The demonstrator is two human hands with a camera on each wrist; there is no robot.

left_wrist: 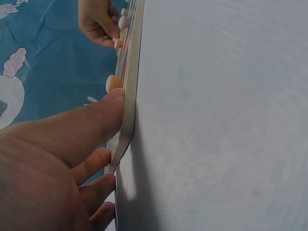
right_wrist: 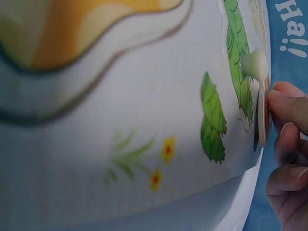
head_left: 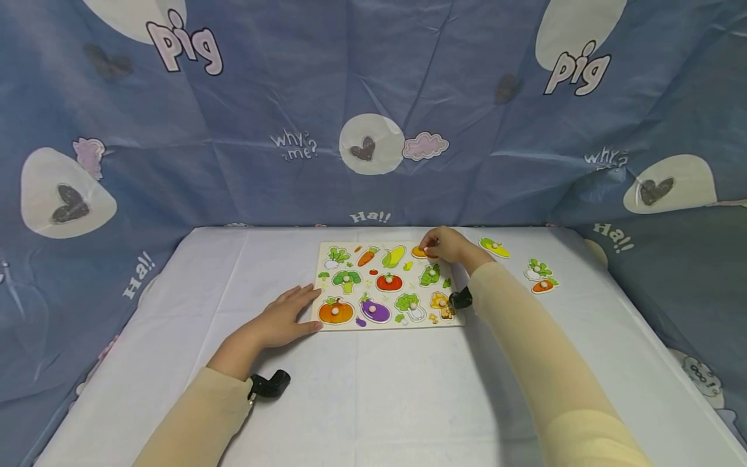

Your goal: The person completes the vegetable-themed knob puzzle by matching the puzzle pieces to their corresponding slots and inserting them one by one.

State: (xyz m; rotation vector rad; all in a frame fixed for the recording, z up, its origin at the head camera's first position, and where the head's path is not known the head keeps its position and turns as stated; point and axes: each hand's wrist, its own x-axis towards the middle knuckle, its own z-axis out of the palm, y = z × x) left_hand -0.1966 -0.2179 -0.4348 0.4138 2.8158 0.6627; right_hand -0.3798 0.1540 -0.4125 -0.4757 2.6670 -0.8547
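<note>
A wooden knob puzzle board [head_left: 373, 327] printed with vegetables lies on the white table. My right hand [head_left: 446, 246] is at its far right corner and pinches an orange puzzle piece [head_left: 417, 251], partly hidden by the fingers. In the right wrist view, the thumb [right_wrist: 288, 108] and fingertips meet at a thin tilted edge just behind a leafy green piece [right_wrist: 238, 62]. My left hand [head_left: 286, 318] rests at the board's left side with fingers extended. Its thumb [left_wrist: 103, 113] presses on the near left corner, beside the pumpkin piece [head_left: 336, 311].
Right of the board lie a loose yellow corn piece [head_left: 494, 247], a radish piece [head_left: 538, 269] and a carrot piece [head_left: 544, 285]. Eggplant [head_left: 375, 310], tomato [head_left: 389, 282] and broccoli [head_left: 347, 281] pieces sit in the board. A blue printed curtain [head_left: 327, 188] hangs behind the table.
</note>
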